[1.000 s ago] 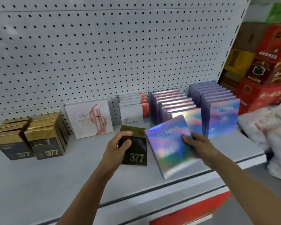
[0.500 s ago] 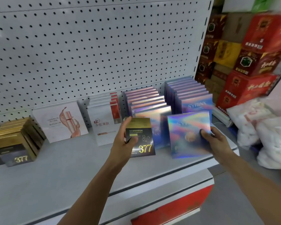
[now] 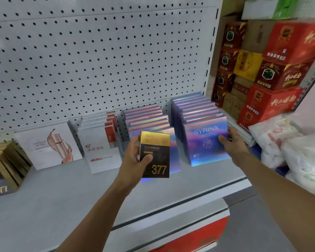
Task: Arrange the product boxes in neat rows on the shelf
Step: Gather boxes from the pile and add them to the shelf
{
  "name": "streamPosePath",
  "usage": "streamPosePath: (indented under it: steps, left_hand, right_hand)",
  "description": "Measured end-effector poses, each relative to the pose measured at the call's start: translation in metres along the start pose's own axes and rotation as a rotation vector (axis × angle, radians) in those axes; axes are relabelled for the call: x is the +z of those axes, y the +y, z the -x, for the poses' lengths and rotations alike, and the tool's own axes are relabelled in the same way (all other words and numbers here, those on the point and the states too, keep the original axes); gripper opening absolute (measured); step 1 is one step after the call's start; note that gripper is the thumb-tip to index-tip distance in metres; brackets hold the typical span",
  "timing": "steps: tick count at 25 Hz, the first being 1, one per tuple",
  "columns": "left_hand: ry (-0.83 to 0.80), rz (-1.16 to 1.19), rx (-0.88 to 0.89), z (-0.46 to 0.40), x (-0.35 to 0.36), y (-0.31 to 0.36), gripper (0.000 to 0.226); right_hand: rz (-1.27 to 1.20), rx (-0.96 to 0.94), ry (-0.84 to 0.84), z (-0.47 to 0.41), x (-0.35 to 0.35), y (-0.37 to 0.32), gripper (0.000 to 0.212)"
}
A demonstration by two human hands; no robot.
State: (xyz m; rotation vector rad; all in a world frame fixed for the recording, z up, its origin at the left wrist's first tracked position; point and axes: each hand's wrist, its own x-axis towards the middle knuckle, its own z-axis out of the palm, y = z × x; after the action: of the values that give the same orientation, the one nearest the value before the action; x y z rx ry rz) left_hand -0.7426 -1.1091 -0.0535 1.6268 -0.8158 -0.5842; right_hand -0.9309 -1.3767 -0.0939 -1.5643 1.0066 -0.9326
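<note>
Boxes: the left hand (image 3: 135, 160) has its fingers (image 3: 147, 158) closed around one upright black-and-gold box (image 3: 155, 155), held above the shelf (image 3: 62, 193). Its matching stack (image 3: 5, 166) lies far left, so that hand is nearer. The right hand (image 3: 234, 142) pinches the front shiny box (image 3: 206, 142) of the rightmost row, standing on the shelf. Four other rows stand between; counts per row are unclear.

White pegboard back panel (image 3: 98, 60) is rising behind a pale grey shelf (image 3: 62, 197) w/ red trim below. Red & yellow cartons (image 3: 280, 70) are stacking up at right; white plastic bags (image 3: 298, 157) are slumping beneath them.
</note>
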Motion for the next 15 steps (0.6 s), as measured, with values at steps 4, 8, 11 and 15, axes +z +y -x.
streamPosePath:
  steps: [4, 8, 11, 15]
  left_hand:
    - [0.004, -0.015, 0.011, -0.005, 0.009, 0.006, 0.05]
    - [0.006, -0.016, -0.003, -0.007, 0.008, 0.008, 0.047]
    - [0.017, 0.014, -0.006, -0.006, 0.003, 0.009, 0.042]
    - [0.021, 0.054, 0.002, -0.001, -0.008, 0.006, 0.035]
  right_hand:
    - [0.08, 0.029, 0.06, -0.012, 0.001, 0.01, 0.031]
    - [0.212, 0.102, 0.011, -0.015, 0.006, 0.016, 0.052]
    - [0.413, -0.063, 0.24, 0.003, 0.02, 0.005, 0.06]
    - [0.276, -0.44, 0.106, 0.051, 0.065, -0.041, 0.032]
